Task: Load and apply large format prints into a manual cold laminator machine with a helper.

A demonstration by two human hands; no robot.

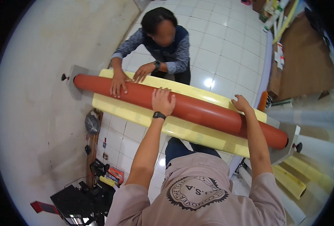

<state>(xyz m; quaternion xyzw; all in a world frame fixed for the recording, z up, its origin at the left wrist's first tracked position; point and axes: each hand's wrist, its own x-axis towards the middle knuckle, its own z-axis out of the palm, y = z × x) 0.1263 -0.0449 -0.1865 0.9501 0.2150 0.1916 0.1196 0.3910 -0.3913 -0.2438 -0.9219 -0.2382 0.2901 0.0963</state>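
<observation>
The left hand (163, 101) lies flat on top of the red roller (197, 111), fingers spread and gripping nothing. The right hand (242, 103) reaches over it to the far edge of the yellow sheet (212, 138), fingers curled; whether it pinches that edge I cannot tell. A co-worker opposite has one hand (118, 86) on the roller and the other (142, 72) by the far edge.

The roller spans two end plates (76, 83), a dark knob (298, 147) beyond the right one, so it seems already mounted. The sheet shows along both sides of it, so it appears laid in place beneath; with hands on both, the work looks midway, probably at aligning. How much remains does not show.

The roller hides the sheet's middle, and the right forearm covers part of both. The sheet's underside and whatever supports it are out of sight. Dark gear (76, 203) at lower left blurs together.
</observation>
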